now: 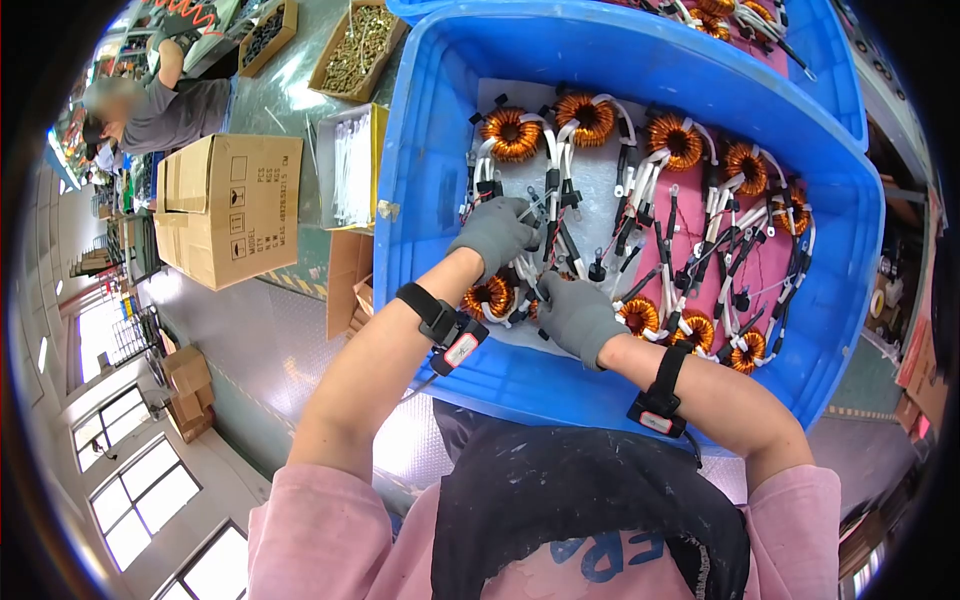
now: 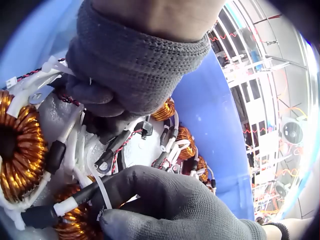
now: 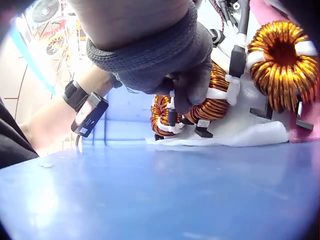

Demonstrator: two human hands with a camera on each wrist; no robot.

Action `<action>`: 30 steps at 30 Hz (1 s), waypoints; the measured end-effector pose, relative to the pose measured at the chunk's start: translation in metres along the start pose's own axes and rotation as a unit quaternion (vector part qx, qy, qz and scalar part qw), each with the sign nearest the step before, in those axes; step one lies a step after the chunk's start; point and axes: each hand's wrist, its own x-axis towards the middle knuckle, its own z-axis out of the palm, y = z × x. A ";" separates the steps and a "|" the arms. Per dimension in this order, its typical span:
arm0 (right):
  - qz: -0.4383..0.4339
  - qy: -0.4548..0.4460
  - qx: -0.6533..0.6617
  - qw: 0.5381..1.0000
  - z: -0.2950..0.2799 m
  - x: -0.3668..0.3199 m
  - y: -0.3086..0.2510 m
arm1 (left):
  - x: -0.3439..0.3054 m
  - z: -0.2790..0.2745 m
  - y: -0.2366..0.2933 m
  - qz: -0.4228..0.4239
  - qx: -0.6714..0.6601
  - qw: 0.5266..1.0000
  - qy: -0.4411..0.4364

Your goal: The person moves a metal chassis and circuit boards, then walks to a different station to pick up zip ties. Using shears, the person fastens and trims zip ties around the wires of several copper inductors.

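Inside a blue bin (image 1: 835,330), both gloved hands work among copper-wound ring coils with white, black-sleeved leads. My left hand (image 1: 497,235) is over the bin's left part, fingers curled round a thin white cable tie (image 2: 59,66) that sticks out past them. Its fingertips are partly hidden by the glove. Close by, my right hand (image 1: 580,318) pinches a black-sleeved lead (image 2: 86,194) between thumb and fingers, beside a copper coil (image 2: 75,220). A curved white strip (image 2: 101,187) runs down to that thumb. Another coil (image 2: 22,150) lies left of the hands in the left wrist view.
More coils (image 1: 675,142) line the bin's far side, over white and pink sheets (image 1: 690,225). A second blue bin (image 1: 825,85) adjoins at the back. To the left stand a box of white strips (image 1: 352,170), a carton (image 1: 230,210) and a tray of small parts (image 1: 355,50). Another person (image 1: 180,115) is beyond.
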 end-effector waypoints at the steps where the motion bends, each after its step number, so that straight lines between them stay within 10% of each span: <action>1: 0.004 -0.004 -0.007 1.000 0.000 0.000 -0.001 | -0.001 0.001 0.001 -0.013 0.016 1.000 0.009; 8: -0.076 0.016 -0.115 0.990 0.000 0.007 0.000 | 0.022 0.018 -0.028 0.030 -0.004 0.993 0.112; 14: -0.234 0.210 -0.262 0.913 -0.028 0.029 0.010 | 0.009 -0.005 -0.021 0.064 -0.146 0.987 -0.037; 18: -0.132 0.216 0.064 0.965 -0.038 0.047 0.019 | -0.004 -0.017 -0.012 0.006 -0.189 0.973 -0.132; 30: -0.062 0.163 0.255 0.951 -0.033 0.064 0.020 | 0.005 -0.002 -0.034 0.146 -0.143 0.973 -0.111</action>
